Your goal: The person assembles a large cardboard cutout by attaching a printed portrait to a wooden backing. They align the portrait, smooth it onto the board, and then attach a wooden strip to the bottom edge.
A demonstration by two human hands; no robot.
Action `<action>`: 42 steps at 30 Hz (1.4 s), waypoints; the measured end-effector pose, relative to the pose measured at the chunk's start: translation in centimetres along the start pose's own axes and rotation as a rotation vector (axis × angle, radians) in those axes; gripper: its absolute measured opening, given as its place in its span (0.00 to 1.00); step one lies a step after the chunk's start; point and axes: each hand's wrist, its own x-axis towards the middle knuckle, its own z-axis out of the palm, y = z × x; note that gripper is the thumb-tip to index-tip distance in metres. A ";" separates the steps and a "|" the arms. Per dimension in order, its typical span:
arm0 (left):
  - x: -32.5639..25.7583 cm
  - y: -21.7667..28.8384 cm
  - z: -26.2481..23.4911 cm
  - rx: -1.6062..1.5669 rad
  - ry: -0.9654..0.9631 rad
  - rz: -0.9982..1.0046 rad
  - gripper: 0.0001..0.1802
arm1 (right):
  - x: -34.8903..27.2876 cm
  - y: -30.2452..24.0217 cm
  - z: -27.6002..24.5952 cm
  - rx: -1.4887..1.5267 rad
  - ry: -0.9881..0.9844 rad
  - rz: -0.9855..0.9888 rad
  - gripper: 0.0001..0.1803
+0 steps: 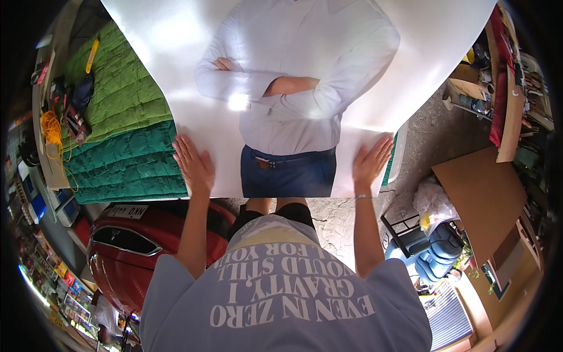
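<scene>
- Resting flat on the big glossy poster (pixel 290 117), both hands work the lower edge, one near each bottom corner!
- Left hand (pixel 194 167) at the lower left: its fingers lie stretched out, close together and pointing away from the body, with the thumb standing a little apart on the sheet.
- Right hand (pixel 372 163) mirrors it at the lower right: fingers extended, only slightly fanned, thumb off to the inside, nothing pinched. How hard either palm pushes, you cannot tell.
- And the poster itself? Stretched out in front of the person, running past the top of the view, its bottom edge just ahead of the waist. It shows a figure with crossed arms, pale shirt and dark blue trousers, and bright glare bounces off the white.
- Underneath, quilted cloth peeks out, light green (pixel 126 82) farther away, dark green (pixel 126 167) nearer, with a sliver of the dark green beside the right hand too.
- Over on the left, a yellow tool (pixel 92 56) lies on the light green, and a tangle of orange cord (pixel 51 127) sits by the edge.
- Down below, left side, a red car (pixel 126 252)!
- Across to the right, a brown board (pixel 478 193) leans near a whitish plastic bag (pixel 433 202).
</scene>
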 end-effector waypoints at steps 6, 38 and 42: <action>-2.3 13.4 1.6 -0.154 -0.263 0.456 0.35 | -7.2 -13.2 1.1 0.259 -0.274 -0.620 0.37; 8.8 6.6 0.9 -0.040 0.055 0.088 0.36 | 8.2 -5.4 0.1 0.133 0.068 -0.078 0.39; 4.1 12.4 1.3 0.009 -0.330 0.305 0.37 | 1.5 -11.0 0.3 -0.002 -0.289 -0.306 0.40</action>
